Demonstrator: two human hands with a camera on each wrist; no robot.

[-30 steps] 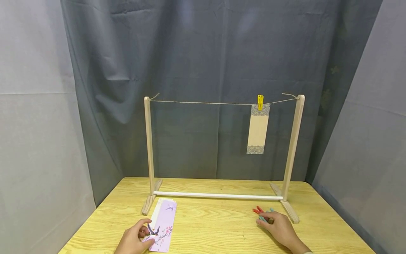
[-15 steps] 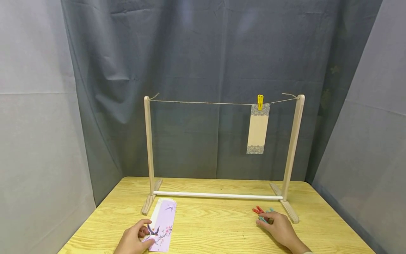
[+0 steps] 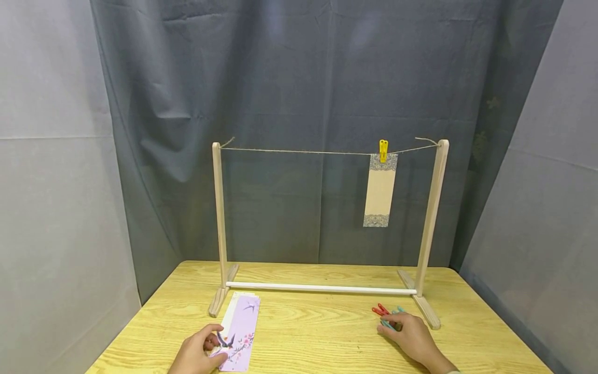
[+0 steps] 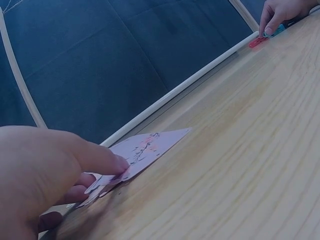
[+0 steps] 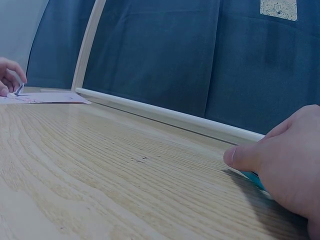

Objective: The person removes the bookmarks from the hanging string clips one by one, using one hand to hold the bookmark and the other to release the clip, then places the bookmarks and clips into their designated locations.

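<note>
A lilac bookmark-shaped card (image 3: 244, 324) with a swallow and blossom print lies on a pale card (image 3: 230, 315) at the table's left. My left hand (image 3: 198, 349) pinches its near left edge, thumb on top and fingers at the edge; the left wrist view shows that edge slightly raised. On the right, my right hand (image 3: 413, 335) holds a teal clothespin (image 3: 387, 324) between thumb and fingers, low over the tabletop. Most of that clothespin is hidden by the hand. Just beyond lie a red clothespin (image 3: 380, 309) and another teal clothespin (image 3: 398, 309).
A wooden frame stands behind, with a left post (image 3: 219, 213), right post (image 3: 432, 218) and white bottom bar (image 3: 322, 288). From its string (image 3: 299, 151) hangs a beige lace-patterned card (image 3: 380, 192), clipped by a yellow clothespin (image 3: 383, 150). Grey curtains surround the wooden table (image 3: 308, 337).
</note>
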